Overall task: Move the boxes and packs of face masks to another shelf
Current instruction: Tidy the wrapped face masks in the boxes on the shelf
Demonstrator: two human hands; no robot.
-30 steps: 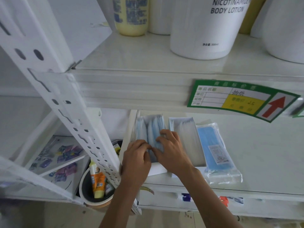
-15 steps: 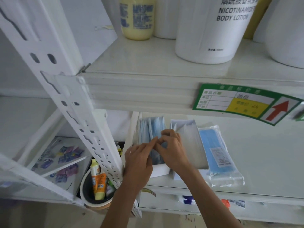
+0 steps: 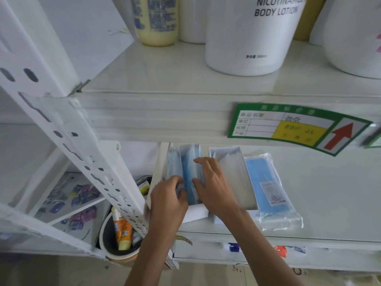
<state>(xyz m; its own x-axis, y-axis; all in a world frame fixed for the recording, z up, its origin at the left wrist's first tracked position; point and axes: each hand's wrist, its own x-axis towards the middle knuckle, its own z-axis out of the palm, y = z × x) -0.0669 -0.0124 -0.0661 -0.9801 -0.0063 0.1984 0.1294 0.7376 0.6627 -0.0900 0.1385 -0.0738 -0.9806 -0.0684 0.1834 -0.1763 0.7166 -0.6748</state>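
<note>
On the lower shelf point(image 3: 329, 203) stands an open white box point(image 3: 195, 213) filled with upright blue face masks point(image 3: 188, 162). My left hand point(image 3: 168, 200) has its fingers curled among the masks at the box's near left. My right hand point(image 3: 212, 186) lies over the masks' right side, thumb against them and fingers stretched toward the back. To the right stands a second white box of masks point(image 3: 233, 172). Beside that lies a clear pack of blue masks point(image 3: 270, 186), flat on the shelf.
The upper shelf point(image 3: 165, 79) carries large white body lotion tubs point(image 3: 251, 34) and a yellow bottle point(image 3: 156, 19). A green price label point(image 3: 292, 125) is stuck on its front edge. A perforated white upright point(image 3: 82, 157) slants on the left, with a cup of tubes point(image 3: 121, 234) below.
My hands have parted slightly over the masks. The right hand's fingers have stretched toward the back of the box and the left hand has slid toward the near left corner.
</note>
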